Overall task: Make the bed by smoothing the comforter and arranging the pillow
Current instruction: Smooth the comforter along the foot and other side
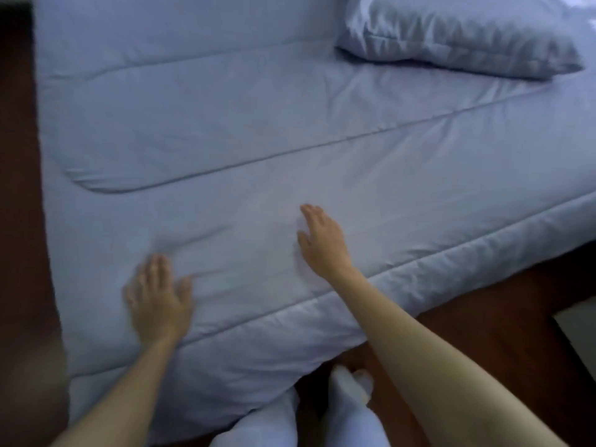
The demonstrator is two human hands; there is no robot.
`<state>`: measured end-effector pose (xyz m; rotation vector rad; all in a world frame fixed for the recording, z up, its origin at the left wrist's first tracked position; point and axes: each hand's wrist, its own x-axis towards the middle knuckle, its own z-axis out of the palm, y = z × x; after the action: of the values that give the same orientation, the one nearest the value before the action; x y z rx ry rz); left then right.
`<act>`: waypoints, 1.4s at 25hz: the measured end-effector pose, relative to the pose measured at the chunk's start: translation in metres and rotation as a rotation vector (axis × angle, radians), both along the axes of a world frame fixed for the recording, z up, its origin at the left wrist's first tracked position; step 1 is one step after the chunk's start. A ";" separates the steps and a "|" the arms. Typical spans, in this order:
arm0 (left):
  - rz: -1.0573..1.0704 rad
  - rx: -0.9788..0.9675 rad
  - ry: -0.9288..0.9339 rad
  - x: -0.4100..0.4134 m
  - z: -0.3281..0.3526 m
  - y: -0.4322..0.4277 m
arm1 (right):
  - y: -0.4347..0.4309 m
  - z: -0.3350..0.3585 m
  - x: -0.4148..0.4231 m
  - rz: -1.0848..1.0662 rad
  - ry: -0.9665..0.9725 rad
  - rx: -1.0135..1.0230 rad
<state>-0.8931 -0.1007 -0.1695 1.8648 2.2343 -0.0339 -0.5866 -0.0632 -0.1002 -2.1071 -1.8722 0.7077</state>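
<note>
A pale blue comforter (258,130) covers the bed, with stitched seams and light creases running across it. A matching blue pillow (458,33) lies at the far right of the bed, rumpled. My left hand (158,295) rests flat on the comforter near its front edge, fingers spread. My right hand (322,240) lies palm down on the comforter further in, fingers apart, holding nothing. A small fold of cloth sits between the two hands.
Dark wooden floor (503,321) runs along the bed's near side and at the left edge (19,188). My legs in light trousers and a white sock (348,385) stand against the comforter's hanging edge. A pale object (577,327) shows at the right border.
</note>
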 end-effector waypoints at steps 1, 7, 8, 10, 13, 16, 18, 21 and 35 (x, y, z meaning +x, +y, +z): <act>0.165 -0.017 0.022 -0.024 -0.002 -0.001 | 0.010 -0.004 -0.017 0.135 0.001 -0.033; 0.519 0.137 0.004 0.020 0.016 0.021 | 0.019 -0.052 0.032 0.678 -0.196 -0.002; 0.394 0.214 -0.018 0.065 0.013 0.020 | 0.021 -0.059 0.078 0.596 -0.179 0.032; 0.163 0.299 -0.032 0.169 0.003 0.014 | 0.021 -0.069 0.184 0.397 -0.186 0.079; -0.076 0.341 -0.154 0.336 -0.012 0.016 | 0.001 -0.077 0.368 0.147 -0.314 0.060; -0.483 0.274 -0.194 0.476 -0.008 0.004 | -0.030 -0.079 0.506 -0.058 -0.358 -0.046; -0.591 0.222 -0.098 0.509 -0.011 -0.004 | -0.039 -0.080 0.558 -0.221 -0.347 -0.094; -0.485 0.221 0.061 0.464 -0.026 -0.026 | -0.032 -0.077 0.566 -0.725 -0.213 -0.126; 0.286 -0.084 0.105 0.280 0.002 -0.088 | -0.076 -0.095 0.280 0.648 -0.244 0.279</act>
<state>-0.6127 -0.1889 -0.1675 1.5192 2.5067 -0.1770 -0.3065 -0.1395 -0.1953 -1.4596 -2.6440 0.2717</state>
